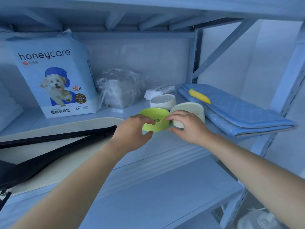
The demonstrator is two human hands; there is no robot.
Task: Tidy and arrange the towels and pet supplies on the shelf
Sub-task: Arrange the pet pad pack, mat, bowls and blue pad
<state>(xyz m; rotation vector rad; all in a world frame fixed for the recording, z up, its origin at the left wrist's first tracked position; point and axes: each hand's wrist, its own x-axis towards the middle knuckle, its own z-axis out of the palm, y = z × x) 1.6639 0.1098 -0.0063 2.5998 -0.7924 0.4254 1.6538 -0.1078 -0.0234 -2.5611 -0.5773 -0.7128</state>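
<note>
- left hand [137, 128] pinches green bowl [155, 113] at its near-left rim, mid shelf [148, 179]
- right hand [184, 126] curled round cream bowl [189, 109], just right of green bowl
- white bowl [162, 100] just behind both

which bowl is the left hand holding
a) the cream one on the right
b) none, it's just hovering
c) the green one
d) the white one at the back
C: the left hand pinches the near rim of the green bowl, thumb over the edge, while the right hand curls round the cream bowl beside it.
</note>
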